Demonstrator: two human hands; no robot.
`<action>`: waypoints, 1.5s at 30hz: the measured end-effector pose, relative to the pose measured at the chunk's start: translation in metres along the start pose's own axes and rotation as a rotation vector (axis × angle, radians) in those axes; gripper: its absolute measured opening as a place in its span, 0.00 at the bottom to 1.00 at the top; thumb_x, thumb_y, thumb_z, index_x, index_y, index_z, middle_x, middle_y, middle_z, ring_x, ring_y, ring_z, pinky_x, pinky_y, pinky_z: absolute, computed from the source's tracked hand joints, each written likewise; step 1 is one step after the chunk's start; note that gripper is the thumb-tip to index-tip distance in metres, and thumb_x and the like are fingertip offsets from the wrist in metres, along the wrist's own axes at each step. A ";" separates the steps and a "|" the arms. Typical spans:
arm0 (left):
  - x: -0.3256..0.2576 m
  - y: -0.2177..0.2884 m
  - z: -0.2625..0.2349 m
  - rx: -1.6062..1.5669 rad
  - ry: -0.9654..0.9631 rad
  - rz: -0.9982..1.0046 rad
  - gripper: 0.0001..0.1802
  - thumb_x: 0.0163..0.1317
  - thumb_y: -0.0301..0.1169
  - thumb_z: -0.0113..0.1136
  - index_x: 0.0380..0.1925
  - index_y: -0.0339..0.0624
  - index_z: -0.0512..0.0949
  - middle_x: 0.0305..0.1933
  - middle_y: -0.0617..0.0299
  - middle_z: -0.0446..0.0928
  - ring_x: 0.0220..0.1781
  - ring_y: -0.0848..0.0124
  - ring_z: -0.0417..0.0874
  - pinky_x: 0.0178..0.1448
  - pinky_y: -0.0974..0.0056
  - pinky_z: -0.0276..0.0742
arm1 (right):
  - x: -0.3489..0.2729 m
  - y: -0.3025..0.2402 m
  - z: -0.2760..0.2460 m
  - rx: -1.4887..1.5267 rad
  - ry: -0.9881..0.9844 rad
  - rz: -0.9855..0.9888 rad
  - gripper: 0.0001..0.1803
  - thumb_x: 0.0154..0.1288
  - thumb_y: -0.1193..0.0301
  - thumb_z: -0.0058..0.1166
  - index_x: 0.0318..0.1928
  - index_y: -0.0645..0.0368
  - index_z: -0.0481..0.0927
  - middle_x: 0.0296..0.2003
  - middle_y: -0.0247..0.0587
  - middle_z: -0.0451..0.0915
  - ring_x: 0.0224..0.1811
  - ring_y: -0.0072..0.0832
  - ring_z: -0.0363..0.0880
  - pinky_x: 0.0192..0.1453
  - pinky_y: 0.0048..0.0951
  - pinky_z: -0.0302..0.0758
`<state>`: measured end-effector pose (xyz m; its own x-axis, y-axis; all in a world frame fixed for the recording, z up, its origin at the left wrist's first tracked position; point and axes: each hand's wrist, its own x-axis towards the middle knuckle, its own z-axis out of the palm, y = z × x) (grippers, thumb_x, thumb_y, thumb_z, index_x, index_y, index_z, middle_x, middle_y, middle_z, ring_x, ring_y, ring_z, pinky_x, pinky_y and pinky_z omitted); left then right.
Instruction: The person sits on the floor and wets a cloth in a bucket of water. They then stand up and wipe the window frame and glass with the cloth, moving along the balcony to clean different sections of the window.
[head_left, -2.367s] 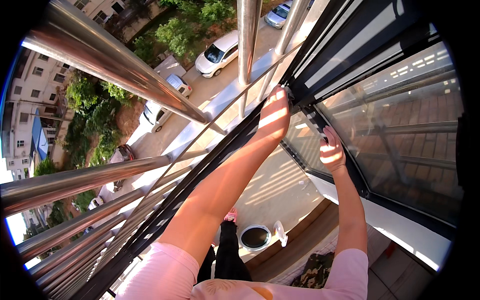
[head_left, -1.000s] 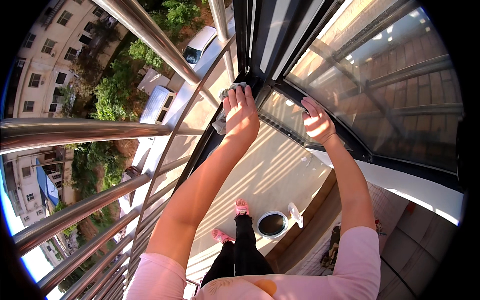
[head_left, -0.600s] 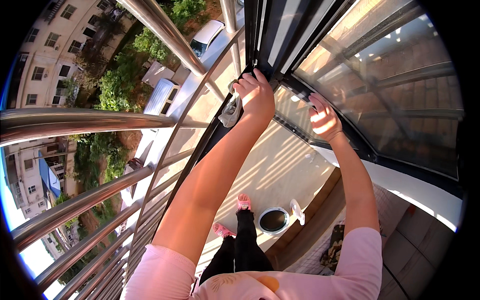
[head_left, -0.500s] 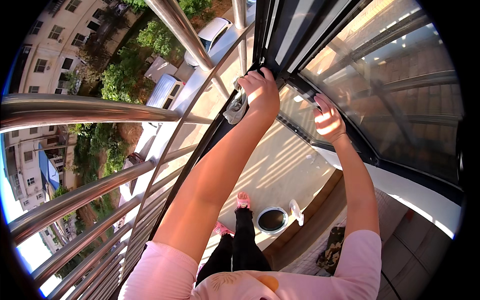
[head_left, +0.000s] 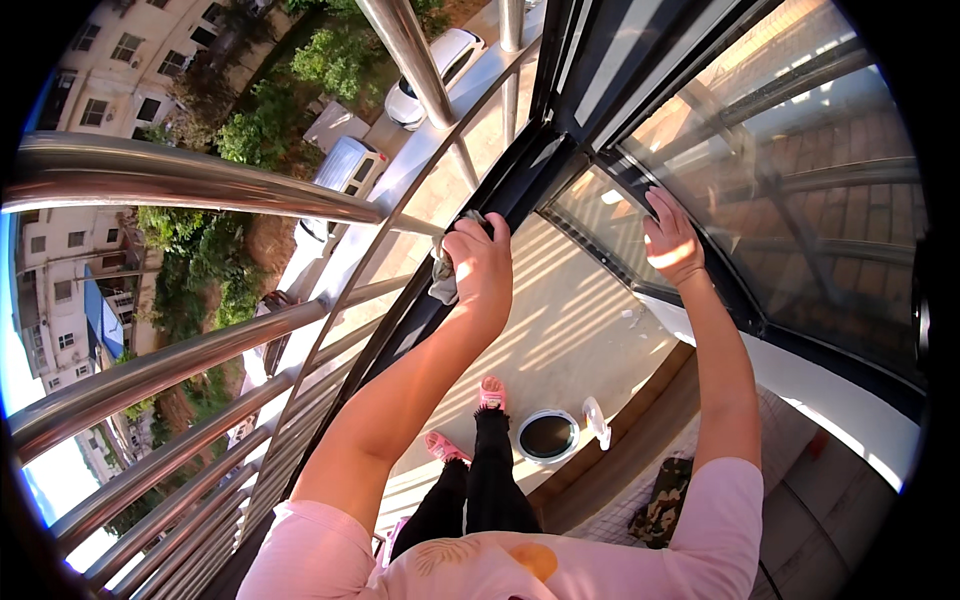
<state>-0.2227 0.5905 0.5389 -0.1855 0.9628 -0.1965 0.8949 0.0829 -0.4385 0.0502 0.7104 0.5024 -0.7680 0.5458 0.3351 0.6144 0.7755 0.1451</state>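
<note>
Both arms are stretched out, left hand [head_left: 478, 262] curled over a bunched grey cloth [head_left: 443, 280] on the black sill [head_left: 522, 182]. The cloth's poking out on that hand's left, well apart from the right hand [head_left: 674, 240]. That one's right of the sill, fingers loosely bent at the open glass window [head_left: 770, 200], can't tell if it's gripping. Also right of the sill: sun-striped floor [head_left: 575, 325], bucket [head_left: 547, 461] of dark liquid. Beyond the sill, metal bars [head_left: 230, 185], then parked cars [head_left: 350, 163].

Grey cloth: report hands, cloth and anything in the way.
Left hand holds grey cloth on black window frame. Right hand open by glazed panel, contact unclear. Metal bars close left of cloth.
</note>
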 end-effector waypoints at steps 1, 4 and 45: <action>-0.008 -0.006 0.004 -0.046 0.025 0.002 0.25 0.54 0.33 0.53 0.55 0.44 0.67 0.49 0.37 0.70 0.40 0.55 0.73 0.43 0.55 0.62 | -0.001 0.000 0.000 0.007 -0.001 0.002 0.03 0.49 0.75 0.53 0.28 0.59 0.76 0.56 0.42 0.67 0.62 0.34 0.65 0.60 0.32 0.68; -0.018 -0.009 0.001 -0.273 0.068 -0.017 0.34 0.53 0.39 0.57 0.60 0.39 0.63 0.55 0.33 0.63 0.52 0.47 0.67 0.56 0.50 0.58 | 0.001 0.001 0.000 0.013 0.004 0.012 0.03 0.50 0.75 0.53 0.28 0.58 0.76 0.57 0.42 0.66 0.63 0.35 0.64 0.60 0.32 0.68; -0.023 -0.023 0.013 -0.286 0.161 -0.034 0.24 0.48 0.42 0.63 0.38 0.38 0.68 0.42 0.51 0.69 0.44 0.61 0.71 0.47 0.60 0.65 | 0.003 -0.002 -0.002 -0.019 -0.042 0.010 0.04 0.51 0.75 0.53 0.31 0.58 0.77 0.56 0.40 0.66 0.64 0.34 0.63 0.66 0.32 0.64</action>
<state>-0.2445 0.5632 0.5425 -0.1711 0.9847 -0.0343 0.9712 0.1627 -0.1740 0.0472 0.7099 0.5047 -0.7687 0.5661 0.2977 0.6248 0.7642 0.1601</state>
